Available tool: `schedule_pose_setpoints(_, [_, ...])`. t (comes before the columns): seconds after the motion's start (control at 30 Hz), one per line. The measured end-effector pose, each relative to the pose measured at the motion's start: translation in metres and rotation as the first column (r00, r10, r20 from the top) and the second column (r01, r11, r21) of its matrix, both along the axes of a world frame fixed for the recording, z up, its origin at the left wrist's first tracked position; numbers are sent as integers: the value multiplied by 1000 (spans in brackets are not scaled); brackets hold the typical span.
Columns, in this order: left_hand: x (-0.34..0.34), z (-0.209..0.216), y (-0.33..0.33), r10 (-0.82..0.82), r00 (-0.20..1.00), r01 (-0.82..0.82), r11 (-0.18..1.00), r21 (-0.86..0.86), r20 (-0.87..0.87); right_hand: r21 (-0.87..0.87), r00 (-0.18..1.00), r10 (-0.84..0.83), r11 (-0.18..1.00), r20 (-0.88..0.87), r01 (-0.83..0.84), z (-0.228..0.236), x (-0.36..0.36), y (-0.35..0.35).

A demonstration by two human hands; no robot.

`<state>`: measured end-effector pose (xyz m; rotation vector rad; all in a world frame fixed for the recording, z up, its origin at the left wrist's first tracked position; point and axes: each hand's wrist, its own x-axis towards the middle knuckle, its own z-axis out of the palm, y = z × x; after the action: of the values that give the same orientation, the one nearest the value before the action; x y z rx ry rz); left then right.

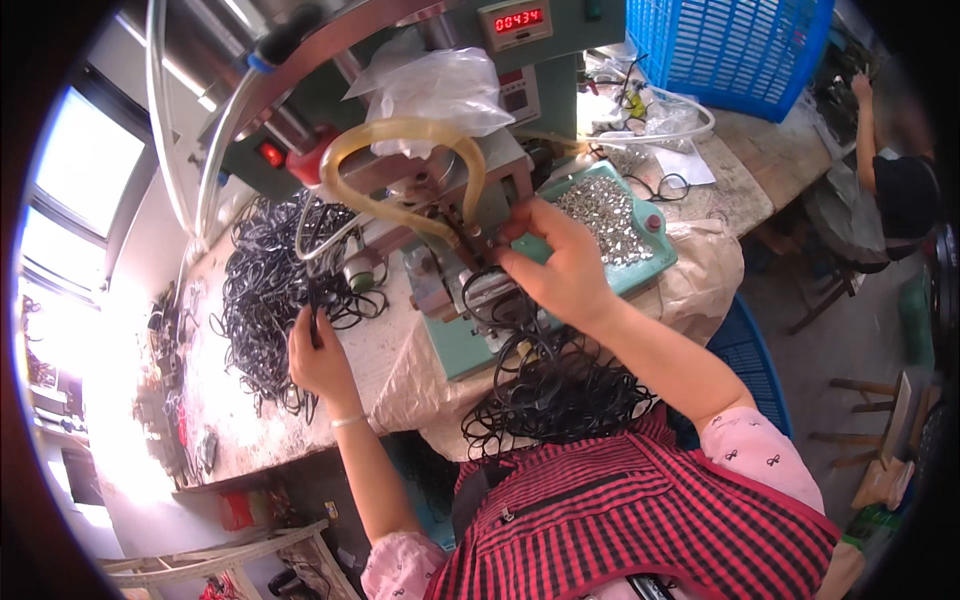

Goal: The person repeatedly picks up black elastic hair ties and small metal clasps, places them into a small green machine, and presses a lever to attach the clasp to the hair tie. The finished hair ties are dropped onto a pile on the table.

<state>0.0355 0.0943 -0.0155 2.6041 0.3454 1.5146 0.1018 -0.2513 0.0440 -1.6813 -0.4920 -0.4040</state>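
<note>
My left hand (pixel 318 362) is at the edge of a large heap of black cords (pixel 265 290), its thumb and fingers closed on a black cord (pixel 316 312). At the working point of a green bench press (pixel 440 285), my right hand (pixel 560 262) has its fingertips pinched together. What they grip is too small to make out. A bent yellowish hose (pixel 400 128) arches over that spot. Right of the press, a green tray (pixel 650 262) holds many small shiny metal pieces (pixel 605 215). More black cord loops (pixel 565 385) hang below the press, over my checked apron (pixel 600 500).
Crumpled clear plastic (pixel 435 90) covers part of the press, under a red digit counter (pixel 518 22). A blue basket (pixel 735 50) stands at the back right. Brown paper (pixel 700 270) drapes the table's front edge. Another person (pixel 900 190) sits far right, near wooden stools (pixel 885 440).
</note>
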Motion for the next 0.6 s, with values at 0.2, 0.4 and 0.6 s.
schedule_pose_setpoints(0.2, [2, -11, -21, -316, 931, 363, 841, -400, 182, 193, 991, 9, 981, -131, 17, -7, -7, 2])
schedule_pose_setpoints(0.4, [8, 39, -60, -443, 793, 608, 555, -568, 417, 398, 907, 264, 909, -327, -122, 14, -20, 13])
schedule_pose_setpoints(0.6, [-28, 68, -136, -855, 438, 890, 367, -270, 280, -17, 961, 235, 971, -149, -240, 25, -28, -25])
